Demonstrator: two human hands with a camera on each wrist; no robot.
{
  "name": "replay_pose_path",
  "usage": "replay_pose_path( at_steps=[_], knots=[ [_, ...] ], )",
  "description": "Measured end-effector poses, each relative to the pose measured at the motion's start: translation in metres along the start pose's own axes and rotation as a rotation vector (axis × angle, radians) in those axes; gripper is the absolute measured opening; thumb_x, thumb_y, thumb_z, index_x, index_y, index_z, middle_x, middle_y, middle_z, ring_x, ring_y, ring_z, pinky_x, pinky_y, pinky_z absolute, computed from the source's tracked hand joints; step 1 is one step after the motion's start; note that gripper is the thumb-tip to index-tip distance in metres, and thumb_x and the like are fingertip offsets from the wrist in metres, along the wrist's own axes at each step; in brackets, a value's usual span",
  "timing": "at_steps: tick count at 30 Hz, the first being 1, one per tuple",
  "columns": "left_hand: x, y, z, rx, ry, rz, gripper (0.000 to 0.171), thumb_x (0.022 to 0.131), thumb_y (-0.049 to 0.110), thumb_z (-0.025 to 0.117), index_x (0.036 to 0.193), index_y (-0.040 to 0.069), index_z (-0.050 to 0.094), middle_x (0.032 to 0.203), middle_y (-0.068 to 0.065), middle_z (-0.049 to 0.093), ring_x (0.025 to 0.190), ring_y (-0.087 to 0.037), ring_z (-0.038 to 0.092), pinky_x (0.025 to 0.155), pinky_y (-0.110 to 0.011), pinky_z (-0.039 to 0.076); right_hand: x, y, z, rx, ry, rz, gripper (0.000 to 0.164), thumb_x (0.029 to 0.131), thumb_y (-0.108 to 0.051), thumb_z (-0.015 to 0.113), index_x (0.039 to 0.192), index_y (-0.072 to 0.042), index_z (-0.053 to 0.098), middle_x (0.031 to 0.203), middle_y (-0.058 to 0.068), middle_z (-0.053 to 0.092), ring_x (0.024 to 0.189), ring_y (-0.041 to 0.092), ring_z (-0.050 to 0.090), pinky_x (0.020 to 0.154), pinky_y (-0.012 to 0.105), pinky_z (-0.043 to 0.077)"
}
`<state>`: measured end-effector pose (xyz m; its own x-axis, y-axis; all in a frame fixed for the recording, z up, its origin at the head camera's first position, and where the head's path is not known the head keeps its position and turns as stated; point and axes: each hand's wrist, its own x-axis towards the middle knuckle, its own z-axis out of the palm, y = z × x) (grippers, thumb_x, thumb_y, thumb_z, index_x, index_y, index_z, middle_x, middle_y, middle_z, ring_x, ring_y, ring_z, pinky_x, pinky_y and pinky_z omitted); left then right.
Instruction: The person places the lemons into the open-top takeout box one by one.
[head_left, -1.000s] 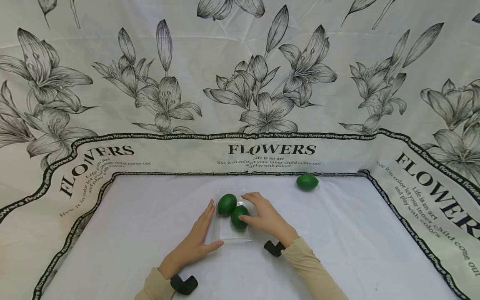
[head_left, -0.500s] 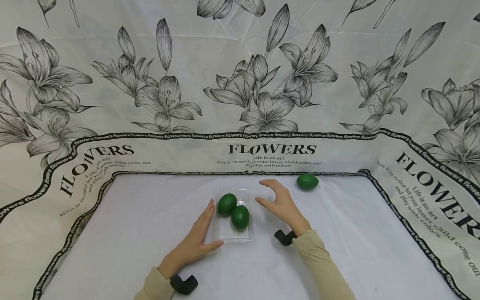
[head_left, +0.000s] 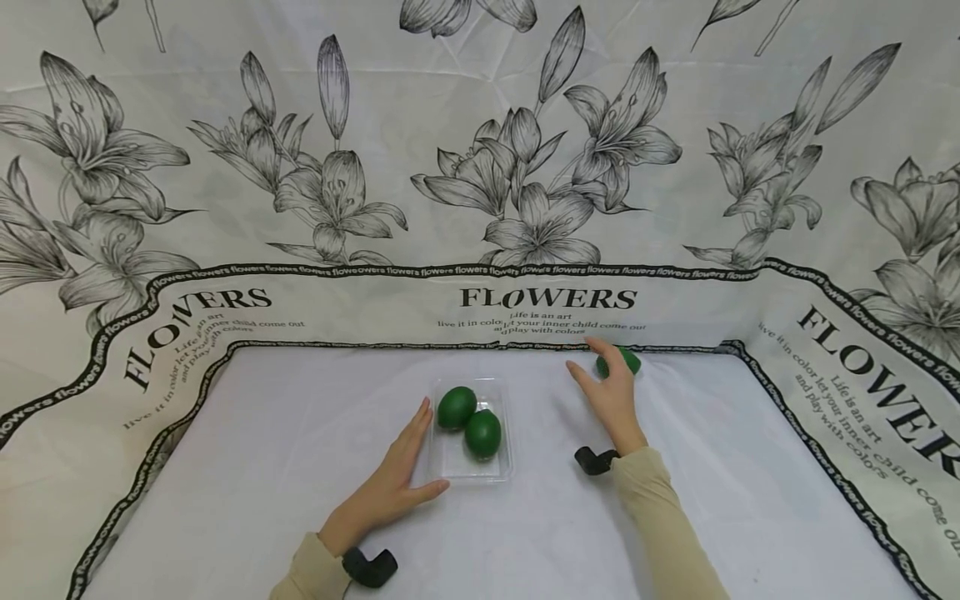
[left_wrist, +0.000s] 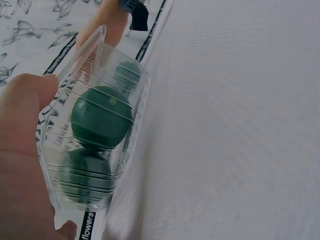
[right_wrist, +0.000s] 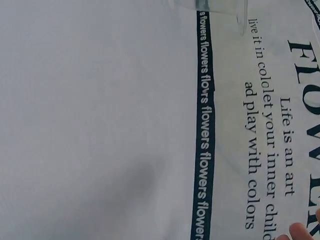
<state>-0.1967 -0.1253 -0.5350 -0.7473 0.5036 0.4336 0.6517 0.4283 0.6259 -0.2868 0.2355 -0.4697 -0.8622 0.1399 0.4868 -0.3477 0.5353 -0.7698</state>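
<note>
A clear plastic container [head_left: 452, 460] stands on the white cloth, holding two green limes [head_left: 457, 408]. My left hand [head_left: 396, 473] rests along its left side, fingers straight and thumb spread at the near corner. In the left wrist view, the thumb and palm lie at the wall of the container [left_wrist: 55, 150], with the limes [left_wrist: 101, 118] showing through it. Another lime [head_left: 631, 363] lies at the back right, partly hidden behind my right hand [head_left: 611, 396]. That hand holds nothing; its thumb and fingers are spread apart. Only fingertips [right_wrist: 298, 232] show in the right wrist view.
A flower-printed cloth [head_left: 345, 308] rises behind the table and along both sides. White cloth [head_left: 300, 433] covers the table. Each wrist bears a black camera mount [head_left: 370, 568].
My right hand has let go of a lime in the container and moved right and back to the far lime. The left hand has stayed at the container.
</note>
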Motion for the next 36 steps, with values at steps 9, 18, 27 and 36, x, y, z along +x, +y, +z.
replay_pose_path(
  at_steps=[9,18,27,36],
  knots=[
    [0.0,0.001,-0.001,-0.003,-0.004,-0.005,0.1,0.089,0.039,0.07,0.157,-0.003,0.011,0.166,-0.016,0.003,0.151,-0.033,0.01,0.114,-0.061,0.017,0.003,0.03,-0.009,0.03,0.171,0.197,0.064,0.086,-0.018,0.077,0.141,-0.002,0.048,0.147,0.02,0.04,0.133,0.039,0.034,0.106,0.059,0.031],
    [0.001,0.002,-0.001,-0.007,-0.009,-0.004,0.099,0.089,0.038,0.071,0.156,-0.005,0.011,0.165,-0.02,0.004,0.15,-0.034,0.01,0.113,-0.062,0.017,0.003,0.047,-0.012,0.021,0.174,0.334,0.09,0.085,-0.025,0.078,0.154,-0.003,0.025,0.16,0.019,0.015,0.144,0.038,0.012,0.115,0.058,0.018],
    [0.001,0.002,-0.001,0.001,-0.013,-0.015,0.1,0.088,0.037,0.071,0.157,-0.003,0.01,0.165,-0.017,0.002,0.151,-0.033,0.009,0.115,-0.06,0.017,0.001,0.06,-0.007,0.081,0.125,0.398,0.104,0.085,-0.028,0.078,0.157,-0.004,0.007,0.16,0.02,0.009,0.145,0.038,0.015,0.117,0.056,0.016],
    [-0.001,0.002,-0.002,-0.006,-0.019,-0.03,0.099,0.091,0.04,0.069,0.157,-0.002,0.009,0.166,-0.015,0.002,0.151,-0.032,0.009,0.114,-0.061,0.017,0.0,0.064,-0.002,0.037,0.134,0.357,0.096,0.086,-0.026,0.077,0.155,0.0,0.015,0.157,0.022,0.018,0.14,0.039,0.025,0.114,0.056,0.023]
  ],
)
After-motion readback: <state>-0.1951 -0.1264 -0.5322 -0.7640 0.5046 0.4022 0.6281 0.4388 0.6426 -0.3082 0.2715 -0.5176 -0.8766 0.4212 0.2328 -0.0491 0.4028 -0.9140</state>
